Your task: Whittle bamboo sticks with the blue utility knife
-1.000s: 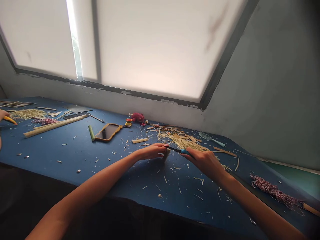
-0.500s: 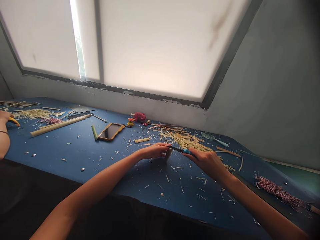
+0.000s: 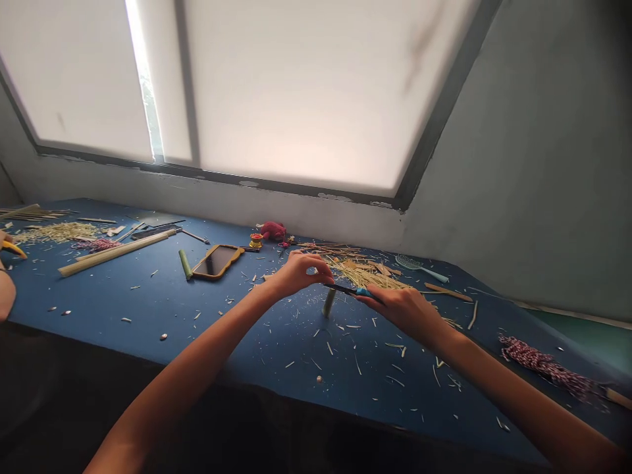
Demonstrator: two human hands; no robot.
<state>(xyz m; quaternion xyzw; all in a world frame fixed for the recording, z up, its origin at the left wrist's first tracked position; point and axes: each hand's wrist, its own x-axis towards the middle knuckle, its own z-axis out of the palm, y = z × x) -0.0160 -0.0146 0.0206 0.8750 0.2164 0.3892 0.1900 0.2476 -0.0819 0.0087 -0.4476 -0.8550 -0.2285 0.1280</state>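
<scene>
My right hand (image 3: 399, 304) is closed round the blue handle of a knife (image 3: 345, 289), its dark blade pointing left. The fingers and thumb of my left hand (image 3: 302, 273) come together at the blade's tip, in a pinch. Under the blade, a short piece of bamboo (image 3: 328, 304) stands nearly upright on the blue table (image 3: 237, 342); the blade lies across its top. How deep the edge sits in the bamboo cannot be seen. Just behind my hands lies a heap of thin bamboo strips (image 3: 375, 275).
Bamboo slivers litter the table. Leftward lie a yellow-framed mirror or phone-like object (image 3: 216, 262), a green bamboo piece (image 3: 185, 264) and a long split bamboo (image 3: 118, 253). Rightward are a hairbrush (image 3: 422, 268) and red-white cord (image 3: 543, 365). Another person's hand (image 3: 4, 240) holds a yellow-handled tool.
My left hand has risen and its wrist is more arched, baring more of the bamboo piece. The knife stays across the bamboo's top. The view has shifted slightly.
</scene>
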